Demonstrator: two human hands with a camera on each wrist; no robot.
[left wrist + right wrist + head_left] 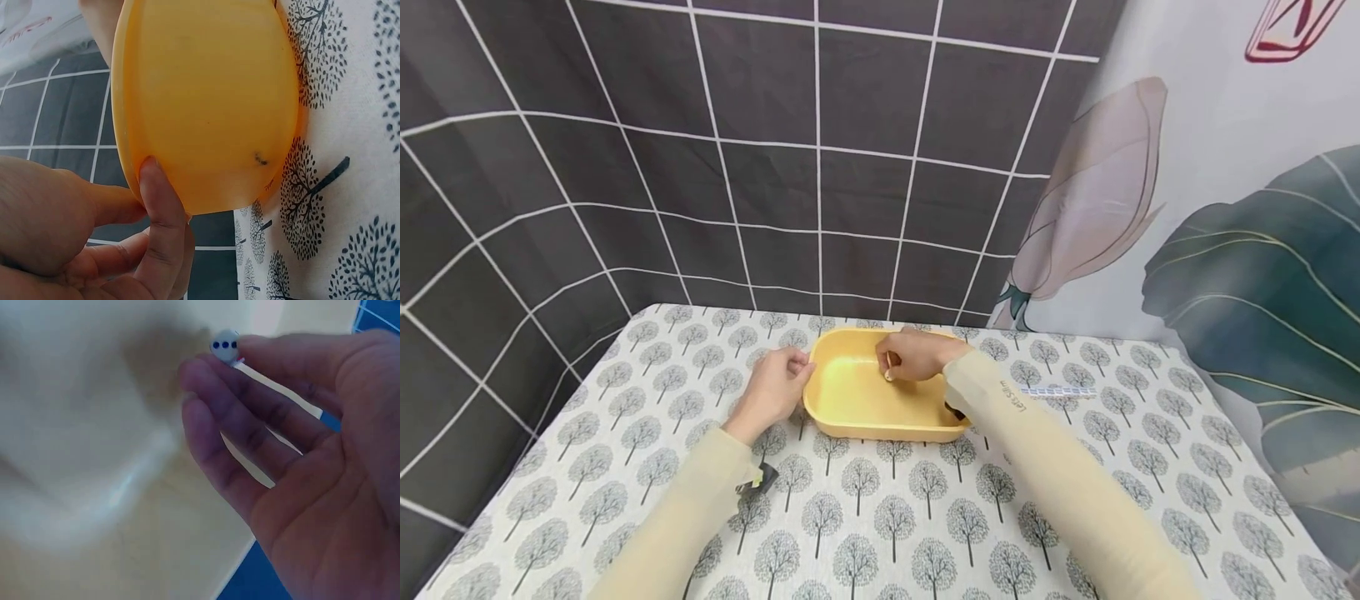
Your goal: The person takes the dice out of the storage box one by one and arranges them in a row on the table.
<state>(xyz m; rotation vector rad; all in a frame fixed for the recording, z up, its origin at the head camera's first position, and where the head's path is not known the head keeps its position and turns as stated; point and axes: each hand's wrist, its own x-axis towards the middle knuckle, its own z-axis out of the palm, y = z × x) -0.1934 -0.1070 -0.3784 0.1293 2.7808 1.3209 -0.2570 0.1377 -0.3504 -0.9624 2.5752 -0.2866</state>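
Note:
A yellow oval plastic basin stands on the table. At its left end, my left hand pinches the rim between thumb and fingers; the left wrist view shows the basin wall with the fingers against it. Over the inside of the basin, my right hand pinches a small white die between thumb and fingertips. Dark dots in a row face the right wrist camera, and a bit of red shows at the die's edge. The other right fingers are bent loosely below it.
A tree-patterned cloth covers the table. To the right of the basin lies a blue-and-white strip. A dark grid-patterned curtain hangs behind, with a floral curtain at the right.

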